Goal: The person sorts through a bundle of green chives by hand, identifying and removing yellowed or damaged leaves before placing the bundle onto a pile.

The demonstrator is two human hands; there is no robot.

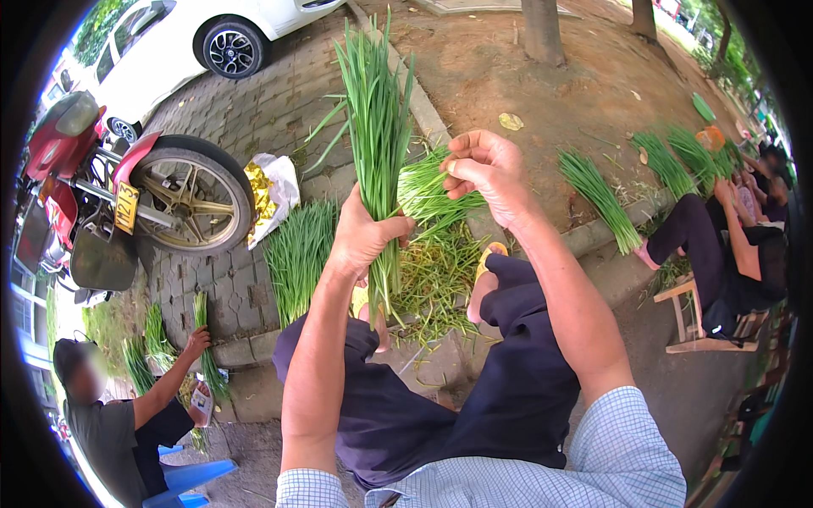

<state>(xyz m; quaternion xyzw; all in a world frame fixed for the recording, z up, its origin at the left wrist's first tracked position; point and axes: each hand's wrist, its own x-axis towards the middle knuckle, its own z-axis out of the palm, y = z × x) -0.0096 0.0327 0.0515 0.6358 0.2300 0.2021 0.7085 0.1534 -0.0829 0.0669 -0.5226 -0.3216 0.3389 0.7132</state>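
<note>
My left hand (366,233) grips an upright bunch of long green chive leaves (373,110) around its lower part, with the cut ends hanging below my fist. My right hand (487,169) is just to the right of the bunch and pinches a few thin green leaves (423,190) between thumb and fingers. Below my hands, a loose heap of chive trimmings (436,284) lies on the ground between my knees. A flat pile of chives (298,254) lies to the left of my left forearm.
A red motorbike (127,190) stands at the left with a white car (182,42) behind it. A crouching person (127,415) at lower left handles chive bundles. A seated person (728,254) at right has chive bunches (601,199) on the kerb. Tree trunk (542,30) stands behind.
</note>
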